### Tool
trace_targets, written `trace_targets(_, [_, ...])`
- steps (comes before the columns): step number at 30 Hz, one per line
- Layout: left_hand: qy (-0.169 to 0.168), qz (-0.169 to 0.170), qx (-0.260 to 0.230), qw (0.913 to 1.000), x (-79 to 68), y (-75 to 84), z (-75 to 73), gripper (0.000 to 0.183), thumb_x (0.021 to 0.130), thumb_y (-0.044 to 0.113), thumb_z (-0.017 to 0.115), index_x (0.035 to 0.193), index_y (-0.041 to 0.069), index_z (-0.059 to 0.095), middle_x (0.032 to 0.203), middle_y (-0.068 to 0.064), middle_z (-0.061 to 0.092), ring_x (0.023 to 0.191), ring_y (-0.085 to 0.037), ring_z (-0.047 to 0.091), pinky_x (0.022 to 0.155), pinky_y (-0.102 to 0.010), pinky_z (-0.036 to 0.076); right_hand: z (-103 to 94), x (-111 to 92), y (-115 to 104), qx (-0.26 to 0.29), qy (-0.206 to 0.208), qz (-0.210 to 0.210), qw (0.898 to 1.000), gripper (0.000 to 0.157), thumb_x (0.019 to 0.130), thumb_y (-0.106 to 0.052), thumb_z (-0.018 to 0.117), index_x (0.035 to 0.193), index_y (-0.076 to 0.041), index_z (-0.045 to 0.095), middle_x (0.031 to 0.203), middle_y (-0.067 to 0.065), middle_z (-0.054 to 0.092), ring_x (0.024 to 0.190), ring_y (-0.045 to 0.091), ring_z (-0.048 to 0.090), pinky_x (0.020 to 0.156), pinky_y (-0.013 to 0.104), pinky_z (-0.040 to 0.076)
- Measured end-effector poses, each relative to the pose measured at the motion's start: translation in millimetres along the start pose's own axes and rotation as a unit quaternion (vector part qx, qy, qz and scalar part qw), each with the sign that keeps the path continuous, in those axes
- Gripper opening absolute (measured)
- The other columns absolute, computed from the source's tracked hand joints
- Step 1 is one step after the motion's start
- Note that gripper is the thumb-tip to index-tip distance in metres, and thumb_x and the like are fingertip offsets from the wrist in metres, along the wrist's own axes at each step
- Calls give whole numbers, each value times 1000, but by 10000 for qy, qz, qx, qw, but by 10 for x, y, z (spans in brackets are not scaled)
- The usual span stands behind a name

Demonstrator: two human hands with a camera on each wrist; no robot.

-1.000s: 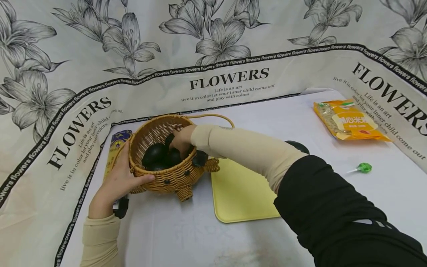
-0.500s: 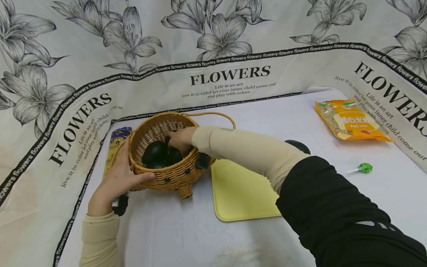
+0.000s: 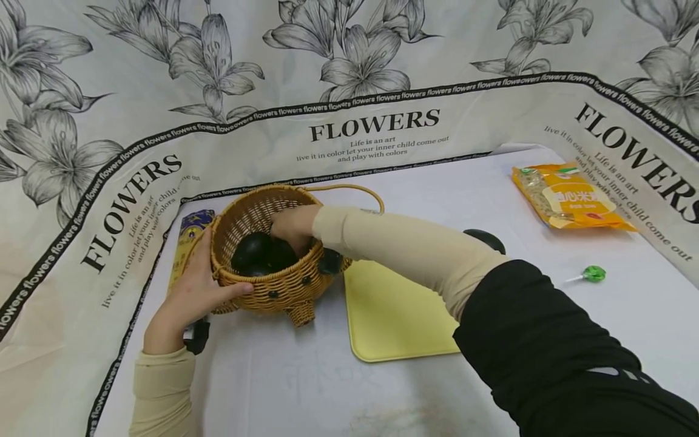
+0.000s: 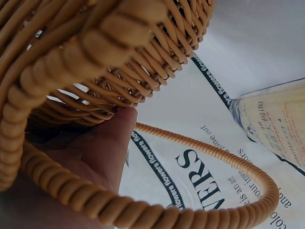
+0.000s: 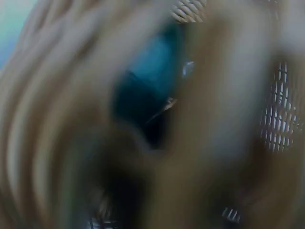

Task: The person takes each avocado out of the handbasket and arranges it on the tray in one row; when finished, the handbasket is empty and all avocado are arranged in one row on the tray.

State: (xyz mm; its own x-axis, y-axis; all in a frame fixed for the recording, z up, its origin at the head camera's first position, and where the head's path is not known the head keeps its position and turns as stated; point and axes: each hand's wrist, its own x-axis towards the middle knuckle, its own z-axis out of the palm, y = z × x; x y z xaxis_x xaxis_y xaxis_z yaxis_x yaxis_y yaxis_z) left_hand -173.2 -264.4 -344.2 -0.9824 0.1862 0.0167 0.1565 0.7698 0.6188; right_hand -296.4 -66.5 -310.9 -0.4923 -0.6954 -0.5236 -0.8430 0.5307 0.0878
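The brown wicker basket [image 3: 286,292] stands at the left of the table, with a snout-like nub and dark button eyes on its front. My left hand [image 3: 192,284] grips its left side, thumb over the front rim, fingers along the outer wall. In the left wrist view, the looped handle [image 4: 190,218] passes in front of that hand. Inside the basket lie dark, shiny, egg-shaped objects [image 3: 252,252]. My right hand [image 3: 295,228] reaches over the rim beside them, its fingertips hidden; I cannot tell whether they hold one. The right wrist view is blurred, showing a dark teal surface [image 5: 152,71].
A yellow board [image 3: 393,321] lies right of the basket, partly under the right arm. Behind that arm lies another dark oval [image 3: 485,240]. An orange snack bag [image 3: 576,197] and a green lollipop [image 3: 594,274] lie at right. Left of the basket is a yellow-and-blue pack [image 3: 188,233].
A dark object seen at my right fingertips a second ago is no longer visible there; the right hand has sunk slightly deeper into the basket. My left hand keeps its grip.
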Motion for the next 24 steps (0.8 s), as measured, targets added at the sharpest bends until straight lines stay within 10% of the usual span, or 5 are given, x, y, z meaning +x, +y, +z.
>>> trace_targets(9, [-162, -119, 79, 9998, 16, 27, -44, 126, 71, 51, 77, 146, 33, -24, 159, -17, -2, 142, -47, 13, 104, -69, 24, -165, -242, 226, 819, 712, -19, 9941, 52, 83, -24, 69, 129, -11, 49, 129, 7, 51, 114, 20, 50, 94, 34, 46])
trace_targets(24, [-97, 42, -40, 9999, 35, -2, -45, 124, 72, 47, 78, 146, 37, -20, 159, -16, 0, 141, -48, 15, 102, -71, 25, -401, -1052, 591, 2360, 1969, 126, 9515, 57, 75, -17, 70, 128, -8, 50, 119, 8, 56, 101, 19, 53, 87, 32, 47])
